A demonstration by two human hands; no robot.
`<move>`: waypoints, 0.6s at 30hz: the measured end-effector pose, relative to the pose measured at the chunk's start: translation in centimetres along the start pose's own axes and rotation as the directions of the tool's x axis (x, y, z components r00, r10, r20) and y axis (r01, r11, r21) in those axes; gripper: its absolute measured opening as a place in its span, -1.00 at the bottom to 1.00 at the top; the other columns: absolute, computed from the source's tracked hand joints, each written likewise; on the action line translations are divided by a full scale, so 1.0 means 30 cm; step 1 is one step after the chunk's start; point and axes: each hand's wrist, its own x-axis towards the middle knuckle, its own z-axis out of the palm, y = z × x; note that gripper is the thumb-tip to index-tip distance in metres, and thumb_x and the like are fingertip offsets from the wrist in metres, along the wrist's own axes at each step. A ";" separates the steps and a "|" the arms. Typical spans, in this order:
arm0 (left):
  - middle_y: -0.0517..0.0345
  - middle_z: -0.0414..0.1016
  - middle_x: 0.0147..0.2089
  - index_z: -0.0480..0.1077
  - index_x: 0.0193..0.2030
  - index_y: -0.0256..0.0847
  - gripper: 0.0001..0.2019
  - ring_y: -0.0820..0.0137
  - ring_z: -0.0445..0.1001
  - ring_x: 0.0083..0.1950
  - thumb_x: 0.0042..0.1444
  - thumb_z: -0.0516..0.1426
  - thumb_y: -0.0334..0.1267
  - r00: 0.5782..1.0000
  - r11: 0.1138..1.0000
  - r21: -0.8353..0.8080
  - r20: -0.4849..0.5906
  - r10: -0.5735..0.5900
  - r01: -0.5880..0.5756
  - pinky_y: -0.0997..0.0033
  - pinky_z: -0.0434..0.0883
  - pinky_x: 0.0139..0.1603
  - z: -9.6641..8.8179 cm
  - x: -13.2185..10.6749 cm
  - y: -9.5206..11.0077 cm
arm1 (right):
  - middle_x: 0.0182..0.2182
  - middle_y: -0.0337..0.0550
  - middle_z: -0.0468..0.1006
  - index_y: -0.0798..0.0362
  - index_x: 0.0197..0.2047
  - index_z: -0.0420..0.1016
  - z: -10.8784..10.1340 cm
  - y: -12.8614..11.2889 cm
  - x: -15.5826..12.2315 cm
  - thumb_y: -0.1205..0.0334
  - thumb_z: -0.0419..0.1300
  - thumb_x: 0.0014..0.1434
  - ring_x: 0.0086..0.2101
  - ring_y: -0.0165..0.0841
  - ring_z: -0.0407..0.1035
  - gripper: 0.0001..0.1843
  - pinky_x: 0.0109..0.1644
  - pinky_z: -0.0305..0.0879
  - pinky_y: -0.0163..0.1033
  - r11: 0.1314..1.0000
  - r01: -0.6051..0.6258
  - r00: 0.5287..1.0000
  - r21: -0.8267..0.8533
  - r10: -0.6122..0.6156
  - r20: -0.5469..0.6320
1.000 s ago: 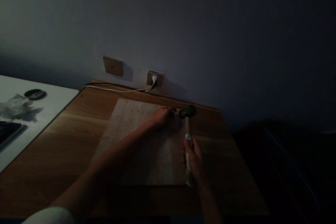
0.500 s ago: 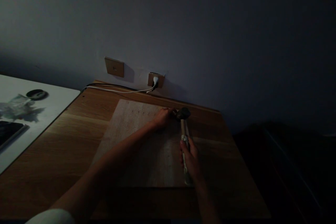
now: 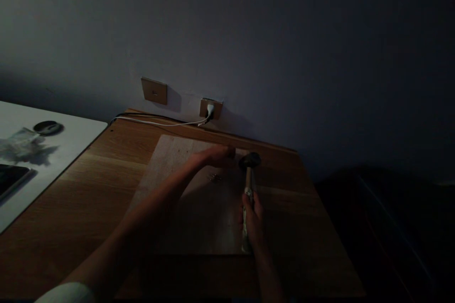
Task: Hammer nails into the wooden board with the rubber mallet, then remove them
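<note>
My right hand (image 3: pixel 253 213) is wrapped round the handle of a hammer (image 3: pixel 249 177). The hammer's dark head is at the far right part of a pale wooden board (image 3: pixel 199 227), close to the fingers of my left hand (image 3: pixel 221 155). That hand is closed near the board's far edge, its fingertips dim and turned away, so what they pinch is hidden. A small pile of what look like nails (image 3: pixel 214 178) lies on the board just below my left wrist. Small dark marks or nails (image 3: pixel 183 151) stand in a row near the far left edge.
The board lies on a brown wooden table (image 3: pixel 88 189) against the wall. A wall socket (image 3: pixel 211 109) holds a white plug, with cables (image 3: pixel 159 124) running left along the table's back edge. On a white table (image 3: pixel 81 128) are a round dark item (image 3: pixel 48 127), a crumpled clear bag (image 3: pixel 26 147) and a dark flat device (image 3: pixel 12 177).
The hammer and my right hand have moved slightly toward me, the handle tilting a little. My left wrist and forearm have shifted left and up, uncovering the small pile on the board.
</note>
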 end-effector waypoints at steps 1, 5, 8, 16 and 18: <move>0.03 0.65 -0.19 0.58 -0.20 -0.23 -0.76 0.27 0.59 -0.20 -0.04 0.32 -0.22 0.998 0.999 0.031 0.070 0.009 -0.011 0.42 0.45 -0.21 -0.018 -0.005 0.010 | -0.70 -0.53 0.21 -0.04 -0.17 0.31 0.000 0.003 0.001 -0.37 0.23 0.02 -0.74 -0.53 0.08 -0.41 -0.73 0.00 -0.46 1.000 -0.005 1.000 -0.010 0.005 -0.002; -0.03 0.67 -0.29 0.61 -0.38 -0.21 -0.82 0.20 0.61 -0.27 -0.10 0.34 -0.16 0.933 0.972 0.237 0.350 -0.083 -0.002 0.39 0.41 -0.34 -0.048 -0.023 0.066 | -0.75 -0.54 0.18 -0.03 -0.07 0.36 0.004 0.007 0.005 -0.37 0.22 0.02 -0.76 -0.48 0.09 -0.36 -0.74 -0.02 -0.44 0.999 -0.014 1.000 -0.043 0.013 -0.026; -0.11 0.68 -0.30 0.63 -0.36 -0.23 -0.79 0.15 0.62 -0.29 -0.17 0.36 -0.20 0.917 0.957 0.285 0.367 -0.157 0.050 0.39 0.40 -0.39 -0.036 -0.026 0.093 | -0.73 -0.54 0.20 -0.01 -0.03 0.36 0.005 0.003 0.005 -0.35 0.22 0.02 -0.77 -0.49 0.09 -0.35 -0.74 -0.04 -0.44 0.999 -0.019 0.999 -0.037 0.018 -0.027; -0.07 0.68 -0.30 0.63 -0.37 -0.22 -0.88 0.18 0.63 -0.27 -0.05 0.29 -0.25 0.970 0.983 0.174 0.227 -0.094 0.054 0.37 0.44 -0.26 -0.039 -0.020 0.074 | -0.70 -0.53 0.18 -0.02 -0.07 0.35 0.002 0.003 -0.002 -0.36 0.21 0.06 -0.74 -0.52 0.11 -0.39 -0.71 -0.02 -0.47 1.000 -0.003 1.000 -0.027 0.002 -0.008; -0.04 0.68 -0.25 0.63 -0.31 -0.22 -0.86 0.21 0.63 -0.24 0.03 0.22 -0.32 0.987 0.990 0.131 0.145 -0.073 0.054 0.39 0.43 -0.24 -0.048 -0.019 0.053 | -0.67 -0.51 0.22 -0.03 -0.09 0.35 0.000 0.008 -0.001 -0.35 0.21 0.08 -0.72 -0.52 0.11 -0.42 -0.71 0.01 -0.47 1.000 0.011 1.000 -0.027 -0.011 0.000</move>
